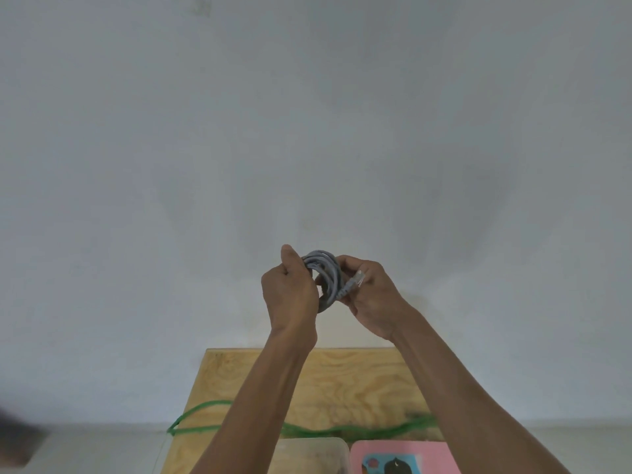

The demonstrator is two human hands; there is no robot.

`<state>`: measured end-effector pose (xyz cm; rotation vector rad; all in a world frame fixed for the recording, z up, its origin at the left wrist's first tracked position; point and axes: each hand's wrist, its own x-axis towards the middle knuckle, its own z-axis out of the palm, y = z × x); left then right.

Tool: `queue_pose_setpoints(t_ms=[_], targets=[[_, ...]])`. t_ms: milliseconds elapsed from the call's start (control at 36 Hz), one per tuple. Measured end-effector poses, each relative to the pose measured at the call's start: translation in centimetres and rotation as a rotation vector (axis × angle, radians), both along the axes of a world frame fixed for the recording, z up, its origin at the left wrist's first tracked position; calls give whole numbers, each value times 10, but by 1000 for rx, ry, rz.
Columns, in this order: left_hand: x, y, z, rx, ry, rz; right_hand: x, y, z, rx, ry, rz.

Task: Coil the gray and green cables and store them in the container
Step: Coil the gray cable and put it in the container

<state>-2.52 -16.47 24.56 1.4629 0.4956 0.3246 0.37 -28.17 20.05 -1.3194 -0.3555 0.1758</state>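
A person's two bare hands hold a coiled gray cable (325,278) up in front of a plain pale wall (307,131), well above a small plywood table (342,381). The left hand (289,295) is closed around the left side of the coil, thumb raised, while the right hand (371,299) is closed on the right side, its fingers pinching the cable's clear plastic connector (355,280) against the loops. Below, a green cable (307,431) lies loose across the near part of the table, its left end looping out past the table's left edge. Nearer still, at the bottom of the view, sits a clear plastic container (318,449), with a pink lid (403,455) bearing a cartoon picture just to its right. Both forearms are bare.
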Motion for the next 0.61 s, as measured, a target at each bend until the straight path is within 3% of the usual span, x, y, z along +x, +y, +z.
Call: queue_pose_setpoints(t_ms=[139, 472, 611], targets=[[-1, -2, 6, -19, 1, -6, -2, 7, -2, 167, 56, -7], [-3, 2, 2, -113, 76, 19, -1, 10, -2, 58, -66, -44], [-3, -3, -3, -116, 84, 36, -1, 14, 2, 150, 95, -47]])
